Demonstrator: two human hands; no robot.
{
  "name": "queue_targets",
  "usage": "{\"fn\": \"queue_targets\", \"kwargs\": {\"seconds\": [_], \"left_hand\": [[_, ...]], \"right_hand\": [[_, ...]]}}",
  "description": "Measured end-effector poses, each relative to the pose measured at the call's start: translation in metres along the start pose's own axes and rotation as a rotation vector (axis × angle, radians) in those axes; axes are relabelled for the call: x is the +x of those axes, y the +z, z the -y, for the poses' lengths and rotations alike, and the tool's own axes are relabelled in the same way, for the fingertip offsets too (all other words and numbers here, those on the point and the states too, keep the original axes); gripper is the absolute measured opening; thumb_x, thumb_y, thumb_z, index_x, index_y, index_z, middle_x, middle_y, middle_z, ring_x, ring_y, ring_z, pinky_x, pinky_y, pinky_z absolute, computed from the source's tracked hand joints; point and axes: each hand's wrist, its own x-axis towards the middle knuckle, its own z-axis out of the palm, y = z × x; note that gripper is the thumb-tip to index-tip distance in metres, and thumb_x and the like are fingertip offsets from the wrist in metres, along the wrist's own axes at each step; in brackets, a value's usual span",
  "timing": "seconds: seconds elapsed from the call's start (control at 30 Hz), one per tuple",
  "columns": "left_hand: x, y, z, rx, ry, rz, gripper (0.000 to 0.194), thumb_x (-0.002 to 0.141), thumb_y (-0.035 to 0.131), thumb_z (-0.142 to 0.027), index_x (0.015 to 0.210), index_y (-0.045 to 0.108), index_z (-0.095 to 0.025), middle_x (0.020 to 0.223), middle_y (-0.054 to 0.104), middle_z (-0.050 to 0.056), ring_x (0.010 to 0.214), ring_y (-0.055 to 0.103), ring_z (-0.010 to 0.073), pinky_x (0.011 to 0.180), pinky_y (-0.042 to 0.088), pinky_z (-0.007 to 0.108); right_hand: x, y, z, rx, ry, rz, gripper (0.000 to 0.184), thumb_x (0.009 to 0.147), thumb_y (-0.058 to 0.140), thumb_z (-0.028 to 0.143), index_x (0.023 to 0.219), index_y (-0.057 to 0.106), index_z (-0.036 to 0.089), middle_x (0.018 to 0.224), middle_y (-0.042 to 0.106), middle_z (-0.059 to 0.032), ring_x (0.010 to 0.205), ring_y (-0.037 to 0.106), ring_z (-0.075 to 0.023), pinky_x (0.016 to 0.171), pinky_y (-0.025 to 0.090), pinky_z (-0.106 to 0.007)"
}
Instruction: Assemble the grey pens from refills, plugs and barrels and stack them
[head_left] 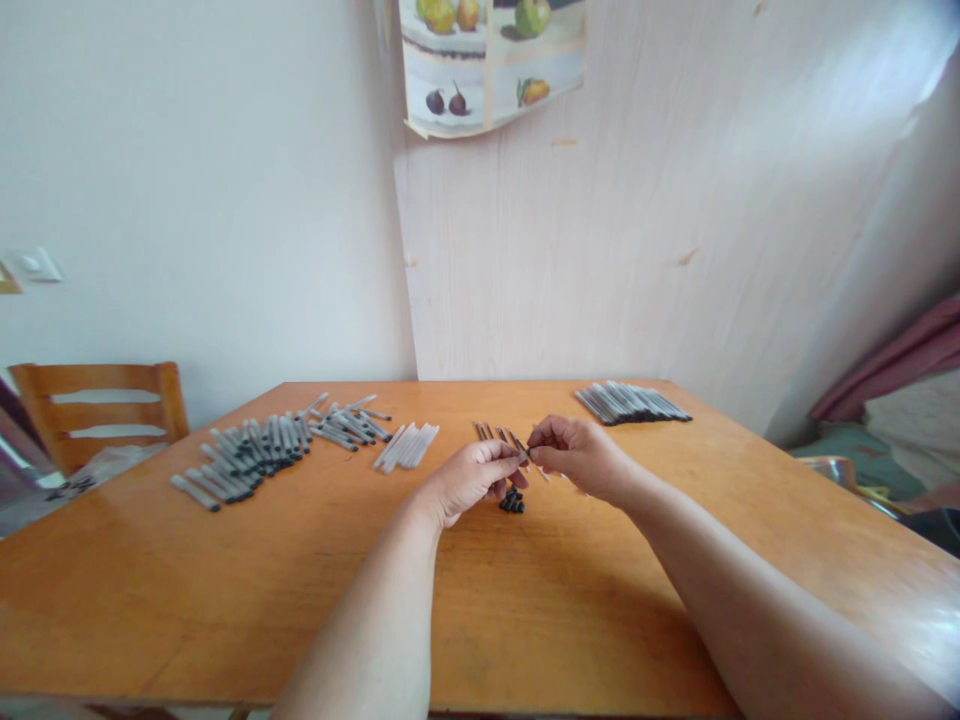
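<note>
My left hand (474, 477) and my right hand (576, 455) meet over the middle of the orange wooden table (300, 590), both with fingers curled. Pinched between their fingertips is a thin dark stick-like part (519, 444), perhaps a pen refill. A small heap of black caps (512, 501) lies just under my left hand. A few more thin refills (486, 431) lie on the table just beyond the hands. Several clear pen tubes (407, 446) lie to the left of them.
A big spread of grey pen barrels (262, 450) covers the table's left part. A neat row of dark pens (631, 402) lies at the far right corner. A wooden chair (97, 405) stands at the left, cloth and clutter at the right edge.
</note>
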Motion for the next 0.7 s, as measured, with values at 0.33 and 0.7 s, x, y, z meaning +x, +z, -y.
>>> {"fn": "queue_targets", "kwargs": {"seconds": [0.33, 0.7], "left_hand": [[-0.001, 0.0, -0.001, 0.002, 0.021, 0.005, 0.038, 0.079, 0.062, -0.048, 0.095, 0.064, -0.013, 0.087, 0.069, 0.009, 0.056, 0.049, 0.0068, 0.054, 0.029, 0.022], [-0.002, 0.006, -0.004, 0.008, 0.047, -0.015, 0.036, 0.079, 0.063, -0.046, 0.09, 0.064, -0.013, 0.08, 0.067, 0.007, 0.054, 0.048, 0.0066, 0.054, 0.032, 0.021]], "right_hand": [[-0.004, -0.002, 0.01, 0.058, 0.043, 0.021, 0.018, 0.076, 0.058, 0.026, 0.092, 0.06, 0.017, 0.07, 0.063, -0.0003, 0.061, 0.055, -0.0116, 0.051, 0.042, -0.022], [-0.008, -0.002, 0.019, -0.077, 0.113, 0.056, 0.016, 0.079, 0.056, 0.032, 0.081, 0.061, 0.016, 0.063, 0.058, 0.0003, 0.056, 0.053, -0.0103, 0.049, 0.039, -0.021]]}}
